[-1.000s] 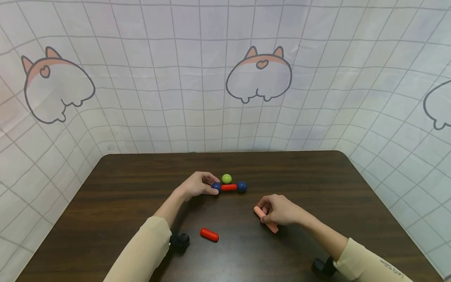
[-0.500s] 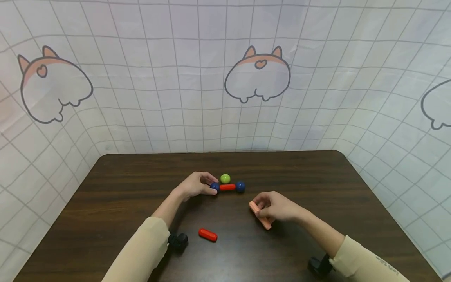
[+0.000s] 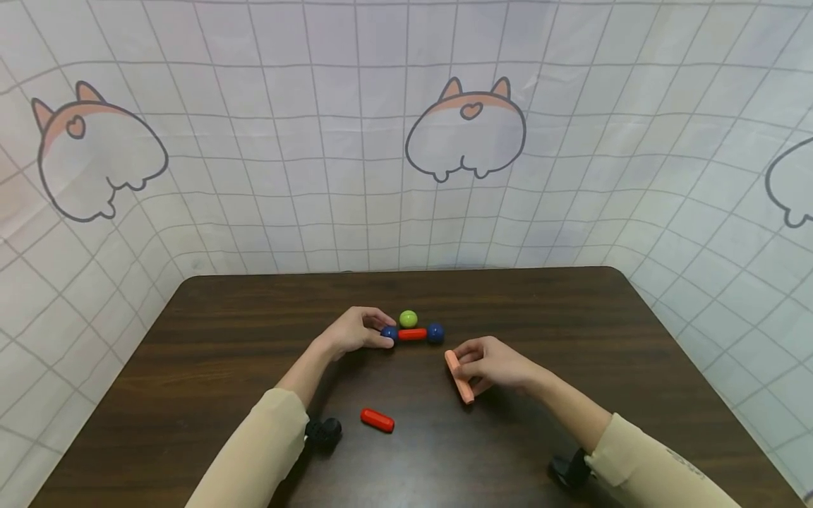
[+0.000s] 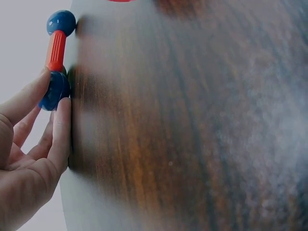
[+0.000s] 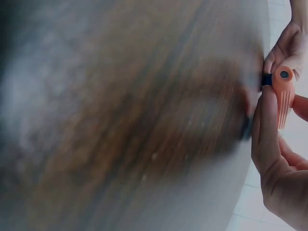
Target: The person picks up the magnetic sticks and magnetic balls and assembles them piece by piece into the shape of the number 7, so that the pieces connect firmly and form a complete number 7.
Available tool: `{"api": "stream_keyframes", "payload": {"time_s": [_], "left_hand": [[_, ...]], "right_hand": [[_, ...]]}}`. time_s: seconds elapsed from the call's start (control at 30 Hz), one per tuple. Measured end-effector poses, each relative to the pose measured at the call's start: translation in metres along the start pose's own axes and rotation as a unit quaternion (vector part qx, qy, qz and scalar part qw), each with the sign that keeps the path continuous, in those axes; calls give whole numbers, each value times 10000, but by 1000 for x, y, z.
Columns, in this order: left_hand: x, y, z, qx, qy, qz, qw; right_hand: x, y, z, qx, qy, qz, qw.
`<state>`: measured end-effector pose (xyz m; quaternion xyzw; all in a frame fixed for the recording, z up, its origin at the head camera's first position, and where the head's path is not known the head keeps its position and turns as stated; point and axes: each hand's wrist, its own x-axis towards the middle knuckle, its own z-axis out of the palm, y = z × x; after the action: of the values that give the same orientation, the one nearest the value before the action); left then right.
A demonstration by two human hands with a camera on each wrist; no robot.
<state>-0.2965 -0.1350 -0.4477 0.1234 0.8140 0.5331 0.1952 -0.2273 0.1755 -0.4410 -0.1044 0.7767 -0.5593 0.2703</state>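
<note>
My left hand (image 3: 354,332) pinches a dark blue ball (image 3: 389,334) between thumb and fingers. That ball sits at the left end of a short red ribbed rod (image 3: 413,334), and a second blue ball (image 3: 435,333) caps the rod's right end. Just behind the rod lies a green ball (image 3: 408,319). To the right and nearer, my right hand (image 3: 498,363) holds an orange rod (image 3: 466,392) between thumb and fingers. In the right wrist view the orange rod (image 5: 285,96) shows ribbed sides and a small dark round spot on its end.
Another red rod (image 3: 377,420) lies by itself on the dark wooden table (image 3: 241,324), near the left forearm. Black wrist-worn devices (image 3: 324,433) hang at both cuffs. A white grid-patterned curtain (image 3: 305,176) stands behind the table.
My right hand has moved left and farther from me with the orange rod, which has turned to point more nearly away from me. The left hand stays on the blue ball.
</note>
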Motion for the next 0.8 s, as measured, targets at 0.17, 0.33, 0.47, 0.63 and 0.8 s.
{"api": "stream_keyframes", "payload": {"time_s": [0.17,0.33,0.47,0.63,0.8], "left_hand": [[0,-1,-1,50,0,11,10000],[0,-1,0,-21,-18,0,10000],[0,-1,0,-13,-14,10,10000],[1,-1,0,17,-10,23,10000],[1,-1,0,54,-11,15,10000]], "right_hand": [[2,-2,1,221,-53,-12,9997],[6,-1,3,366,19,17,9993],[9,-1,6,461,66,89,9989],[15,-4,8,501,118,149,9986],[22,-7,10,576,277,220,9977]]}}
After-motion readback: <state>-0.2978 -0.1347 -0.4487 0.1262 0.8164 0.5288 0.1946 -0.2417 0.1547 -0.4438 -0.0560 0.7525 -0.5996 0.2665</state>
